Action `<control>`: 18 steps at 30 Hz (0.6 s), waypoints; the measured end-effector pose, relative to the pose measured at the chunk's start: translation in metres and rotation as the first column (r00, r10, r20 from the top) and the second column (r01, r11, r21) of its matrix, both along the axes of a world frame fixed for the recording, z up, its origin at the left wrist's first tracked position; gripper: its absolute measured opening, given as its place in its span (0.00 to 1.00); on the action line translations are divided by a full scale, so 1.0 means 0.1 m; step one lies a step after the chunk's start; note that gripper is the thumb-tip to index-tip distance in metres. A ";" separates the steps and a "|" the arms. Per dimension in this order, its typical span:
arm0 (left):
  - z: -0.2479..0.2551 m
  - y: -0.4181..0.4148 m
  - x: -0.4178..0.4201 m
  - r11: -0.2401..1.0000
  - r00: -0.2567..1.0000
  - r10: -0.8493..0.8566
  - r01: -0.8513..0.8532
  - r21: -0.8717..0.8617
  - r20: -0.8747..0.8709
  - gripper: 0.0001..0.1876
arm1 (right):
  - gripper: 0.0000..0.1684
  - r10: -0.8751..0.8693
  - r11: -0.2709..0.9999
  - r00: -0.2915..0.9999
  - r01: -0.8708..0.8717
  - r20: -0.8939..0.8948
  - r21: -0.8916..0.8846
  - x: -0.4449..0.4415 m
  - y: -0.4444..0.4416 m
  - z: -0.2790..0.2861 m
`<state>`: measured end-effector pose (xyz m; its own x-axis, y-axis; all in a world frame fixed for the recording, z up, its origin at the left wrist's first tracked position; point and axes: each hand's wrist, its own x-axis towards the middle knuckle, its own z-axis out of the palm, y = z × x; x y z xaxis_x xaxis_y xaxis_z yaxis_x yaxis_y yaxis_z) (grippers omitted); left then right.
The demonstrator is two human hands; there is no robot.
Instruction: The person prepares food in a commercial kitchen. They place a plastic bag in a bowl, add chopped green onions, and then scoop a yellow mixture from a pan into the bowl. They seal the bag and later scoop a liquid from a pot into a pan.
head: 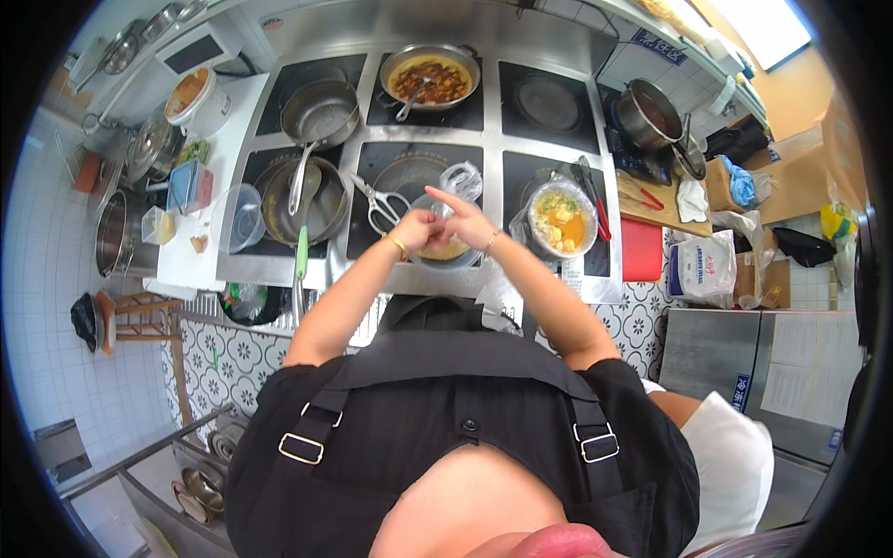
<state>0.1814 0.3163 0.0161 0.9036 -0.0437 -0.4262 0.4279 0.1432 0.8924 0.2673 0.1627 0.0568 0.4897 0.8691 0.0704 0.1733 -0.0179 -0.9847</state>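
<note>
Both of my hands meet over a clear plastic bowl (pixel 446 259) with pale yellowish contents at the front of the cooktop. My left hand (pixel 418 231) has its fingers curled; whether it pinches anything is hidden. My right hand (pixel 466 222) touches it, index finger stretched out. A crumpled clear plastic bag (pixel 462 181) stands just beyond the fingers. Kitchen scissors (pixel 382 206) with white handles lie left of my hands. To the right, a bowl of orange soup (pixel 560 220) with green garnish sits in a plastic bag, beside red-handled tongs (pixel 600 213).
Behind stands a wide pan of brown stew (pixel 430 78) with a ladle. Two dark pans (pixel 310 209) are at the left, one with a green-handled utensil, beside an empty clear tub (pixel 242 219). A saucepan (pixel 649 115) and wooden board (pixel 666 202) stand right. Someone in white clothing (pixel 729 453) is close behind at right.
</note>
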 end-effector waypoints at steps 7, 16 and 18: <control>-0.05 0.09 0.25 0.988 0.992 -0.023 0.003 -0.156 -0.121 0.14 | 0.07 0.397 0.795 0.267 0.378 0.878 -0.474 0.22 -0.08 -0.07; 0.20 -0.34 0.35 0.476 0.989 -0.125 0.128 0.870 -0.077 0.13 | 0.16 0.240 0.690 0.849 0.192 0.471 -0.698 -0.74 0.04 -0.12; 0.34 -0.39 0.22 0.347 0.953 -0.296 0.171 0.922 -0.065 0.12 | 0.16 0.425 0.778 0.818 -0.112 0.387 -0.618 -0.70 -0.11 -0.09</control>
<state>0.2031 0.2777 0.0505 0.9602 0.0965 -0.2620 0.2088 -0.8710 0.4446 0.1970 0.1517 0.0475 0.2634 0.9170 -0.2996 0.6990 -0.3954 -0.5959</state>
